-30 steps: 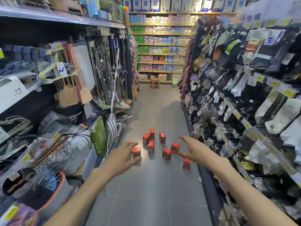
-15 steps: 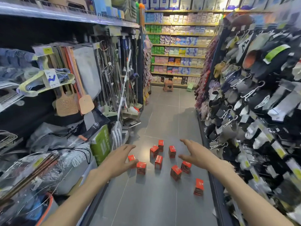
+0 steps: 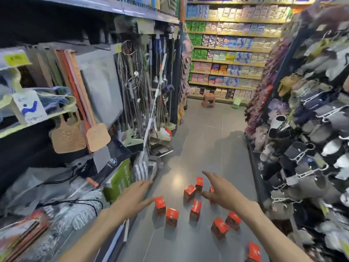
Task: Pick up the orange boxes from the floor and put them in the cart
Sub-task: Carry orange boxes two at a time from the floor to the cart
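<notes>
Several small orange boxes stand scattered on the grey tiled floor of a shop aisle, among them one [image 3: 160, 205] by my left fingertips, one [image 3: 195, 209] in the middle and one [image 3: 254, 251] near the bottom edge. My left hand [image 3: 132, 199] reaches forward over the floor's left side, fingers apart, holding nothing. My right hand [image 3: 221, 191] stretches out above the far boxes, fingers spread and empty, partly hiding one box behind it. No cart is in view.
Shelves of mops, brooms and fly swatters [image 3: 98, 136] line the left. Racks of hanging slippers [image 3: 302, 148] crowd the right. A brown plastic stool [image 3: 208, 99] and a green step stool [image 3: 237, 103] stand at the aisle's far end before stocked shelves.
The view has moved forward down the aisle, so the boxes lie closer and lower. Both hands stay outstretched and empty; the right hand now hovers over the far boxes.
</notes>
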`<state>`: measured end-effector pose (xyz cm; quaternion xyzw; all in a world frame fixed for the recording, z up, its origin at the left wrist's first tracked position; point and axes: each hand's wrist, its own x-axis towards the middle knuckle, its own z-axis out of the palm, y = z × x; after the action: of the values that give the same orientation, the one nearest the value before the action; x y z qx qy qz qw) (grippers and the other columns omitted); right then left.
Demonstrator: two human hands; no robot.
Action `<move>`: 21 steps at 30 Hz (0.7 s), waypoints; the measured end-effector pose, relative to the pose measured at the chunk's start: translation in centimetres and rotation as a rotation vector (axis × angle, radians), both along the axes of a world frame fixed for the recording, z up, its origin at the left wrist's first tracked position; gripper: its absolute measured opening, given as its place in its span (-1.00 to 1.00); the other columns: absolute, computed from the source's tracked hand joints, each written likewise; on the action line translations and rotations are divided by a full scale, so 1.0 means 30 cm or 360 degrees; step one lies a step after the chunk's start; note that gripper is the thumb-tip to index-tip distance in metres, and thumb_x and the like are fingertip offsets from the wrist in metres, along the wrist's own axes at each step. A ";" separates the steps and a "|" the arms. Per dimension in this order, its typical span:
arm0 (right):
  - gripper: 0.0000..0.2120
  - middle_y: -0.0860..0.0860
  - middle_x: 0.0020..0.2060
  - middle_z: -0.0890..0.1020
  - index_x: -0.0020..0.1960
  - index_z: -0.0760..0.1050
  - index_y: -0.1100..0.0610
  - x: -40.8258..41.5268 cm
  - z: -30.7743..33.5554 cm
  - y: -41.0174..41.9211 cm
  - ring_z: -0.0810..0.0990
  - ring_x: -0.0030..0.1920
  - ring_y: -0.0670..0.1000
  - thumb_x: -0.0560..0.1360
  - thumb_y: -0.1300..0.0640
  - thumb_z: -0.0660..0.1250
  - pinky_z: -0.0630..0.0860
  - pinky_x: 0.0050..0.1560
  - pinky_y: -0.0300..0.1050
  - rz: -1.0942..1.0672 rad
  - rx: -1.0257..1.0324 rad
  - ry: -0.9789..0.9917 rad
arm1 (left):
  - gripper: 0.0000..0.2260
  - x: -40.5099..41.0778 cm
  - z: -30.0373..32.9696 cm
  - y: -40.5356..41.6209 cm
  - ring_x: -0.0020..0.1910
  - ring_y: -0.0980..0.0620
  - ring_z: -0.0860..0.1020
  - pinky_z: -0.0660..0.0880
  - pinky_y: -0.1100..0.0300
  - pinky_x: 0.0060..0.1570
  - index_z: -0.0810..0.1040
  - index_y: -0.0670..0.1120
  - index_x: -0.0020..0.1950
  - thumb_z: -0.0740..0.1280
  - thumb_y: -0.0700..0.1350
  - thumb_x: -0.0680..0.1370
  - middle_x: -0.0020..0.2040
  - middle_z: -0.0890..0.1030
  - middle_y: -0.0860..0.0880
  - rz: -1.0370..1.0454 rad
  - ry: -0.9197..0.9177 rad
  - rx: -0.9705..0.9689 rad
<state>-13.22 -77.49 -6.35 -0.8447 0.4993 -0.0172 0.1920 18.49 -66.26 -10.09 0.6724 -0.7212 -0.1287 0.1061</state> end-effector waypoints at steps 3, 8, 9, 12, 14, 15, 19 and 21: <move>-0.28 0.14 0.45 0.41 0.60 0.17 0.05 0.063 -0.073 -0.169 0.54 0.27 0.17 0.55 -0.06 0.39 0.42 0.31 0.00 -0.0026 0.0059 -0.0014 | -0.14 0.056 -0.087 -0.180 0.46 0.08 0.31 0.27 0.13 0.43 0.19 -0.01 0.59 -0.08 0.51 0.45 0.52 0.32 0.02 0.0010 0.0024 0.0048; -0.28 0.15 0.44 0.41 0.59 0.19 0.10 0.146 -0.254 -0.472 0.44 0.38 0.19 0.54 -0.05 0.40 0.37 0.36 0.02 0.0000 0.0134 -0.0019 | -0.25 0.132 -0.278 -0.510 0.47 0.04 0.29 0.24 0.14 0.43 0.20 0.00 0.57 -0.03 0.39 0.50 0.52 0.29 0.00 -0.0030 0.0036 0.0139; -0.28 0.16 0.44 0.41 0.59 0.19 0.11 0.164 -0.297 -0.530 0.43 0.40 0.20 0.54 -0.04 0.40 0.38 0.36 0.05 0.0018 0.0139 -0.0017 | -0.27 0.145 -0.321 -0.569 0.46 0.03 0.30 0.23 0.15 0.43 0.21 0.00 0.57 -0.02 0.38 0.50 0.52 0.30 0.00 -0.0031 0.0043 0.0142; -0.26 0.14 0.46 0.40 0.60 0.17 0.09 0.222 -0.437 -0.702 0.44 0.39 0.22 0.55 -0.07 0.40 0.42 0.31 0.09 0.0054 0.0168 0.0014 | -0.29 0.184 -0.457 -0.757 0.45 -0.01 0.33 0.26 0.11 0.44 0.24 -0.02 0.55 0.02 0.36 0.51 0.50 0.33 -0.02 -0.0038 0.0016 0.0155; -0.25 0.10 0.46 0.41 0.61 0.15 0.06 0.261 -0.543 -0.795 0.45 0.38 0.19 0.55 -0.11 0.39 0.46 0.27 0.11 0.0098 0.0181 0.0042 | -0.34 0.208 -0.554 -0.867 0.46 -0.03 0.32 0.28 0.03 0.44 0.22 -0.01 0.55 0.13 0.31 0.54 0.51 0.32 -0.03 -0.0037 0.0036 0.0201; -0.24 0.09 0.46 0.41 0.61 0.14 0.06 0.282 -0.600 -0.835 0.45 0.37 0.17 0.54 -0.12 0.39 0.47 0.26 0.10 0.0123 0.0194 0.0048 | -0.37 0.220 -0.601 -0.917 0.46 -0.05 0.32 0.29 0.00 0.43 0.22 -0.02 0.55 0.21 0.25 0.56 0.50 0.32 -0.04 -0.0030 0.0051 0.0217; -0.22 0.09 0.44 0.41 0.62 0.12 0.06 0.369 -0.838 -0.968 0.45 0.35 0.17 0.54 -0.11 0.41 0.45 0.23 0.07 0.0169 0.0255 0.0045 | -0.39 0.283 -0.843 -1.083 0.42 -0.12 0.37 0.35 -0.08 0.37 0.26 -0.05 0.54 0.40 0.04 0.55 0.46 0.37 -0.08 -0.0094 0.0094 0.0236; -0.21 0.07 0.47 0.39 0.62 0.11 0.04 0.405 -0.975 -1.012 0.44 0.37 0.17 0.54 -0.12 0.41 0.44 0.24 0.04 0.0159 0.0258 0.0041 | -0.38 0.323 -1.000 -1.137 0.43 -0.13 0.34 0.35 -0.12 0.37 0.24 -0.02 0.53 0.40 0.04 0.54 0.48 0.34 -0.08 -0.0113 0.0100 0.0273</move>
<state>-1.08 -107.85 -35.60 -0.8505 0.4587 0.0437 0.2538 28.17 -100.37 -40.08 0.6487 -0.7272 -0.2145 0.0661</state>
